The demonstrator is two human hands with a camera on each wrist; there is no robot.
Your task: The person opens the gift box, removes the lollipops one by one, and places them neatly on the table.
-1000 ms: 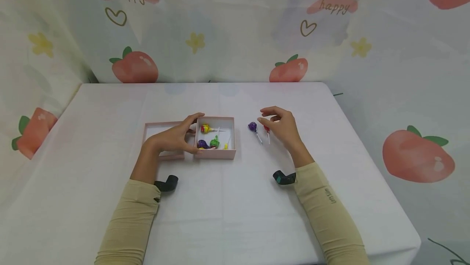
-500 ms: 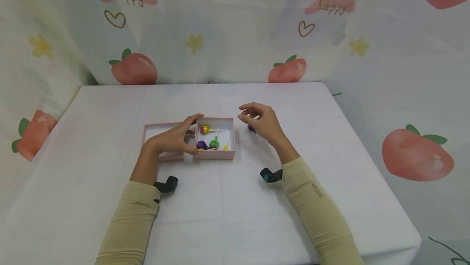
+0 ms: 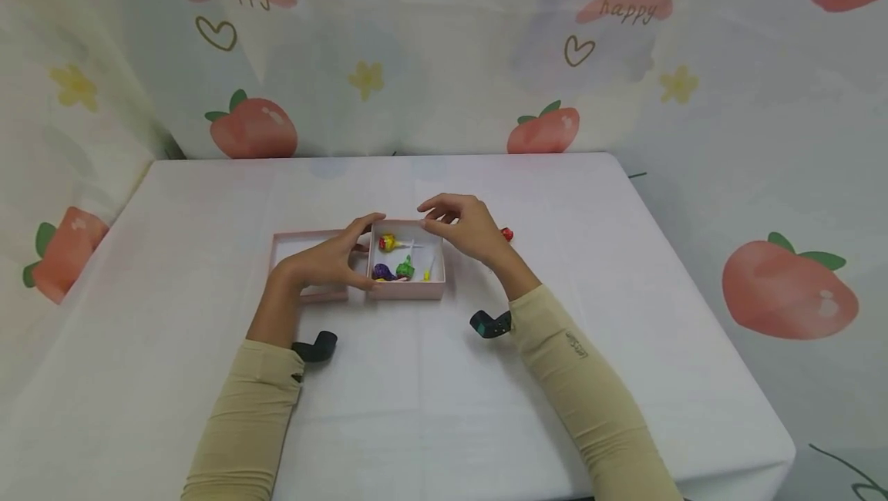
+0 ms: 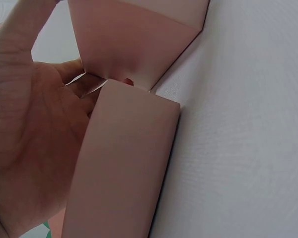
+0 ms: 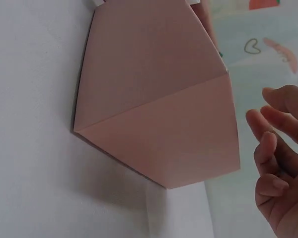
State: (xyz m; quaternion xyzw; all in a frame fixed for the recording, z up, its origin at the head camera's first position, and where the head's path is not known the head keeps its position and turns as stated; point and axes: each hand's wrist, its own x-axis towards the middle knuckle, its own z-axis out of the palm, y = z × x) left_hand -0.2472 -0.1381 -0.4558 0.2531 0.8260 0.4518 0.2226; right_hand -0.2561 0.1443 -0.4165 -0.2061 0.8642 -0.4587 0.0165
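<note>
My left hand [image 3: 324, 263] grips the left side of a pink open-topped box [image 3: 405, 292], thumb at the front and fingers at the back. Inside lie a yellow-and-red lollipop [image 3: 387, 243], a green lollipop [image 3: 405, 268], a purple lollipop [image 3: 382, 273] and a small yellow piece [image 3: 426, 277]. Over the box's back right corner hovers my right hand [image 3: 463, 228], fingers loosely bent and nothing seen between them. The right wrist view has that hand [image 5: 284, 163] beside the box wall [image 5: 159, 134]. A red lollipop [image 3: 507, 234] shows just beyond the right wrist.
A shallow pink tray, perhaps the lid [image 3: 323, 297], lies left of the box, partly under my left hand; its wall [image 4: 124, 163] fills the middle of the left wrist view. White cloth [image 3: 416, 393] covers the table, and a printed curtain [image 3: 444, 46] hangs behind.
My right hand has moved left from the loose lollipops to above the box's right side. The red lollipop stays on the table; the purple one beside it is now hidden. My left hand stays put.
</note>
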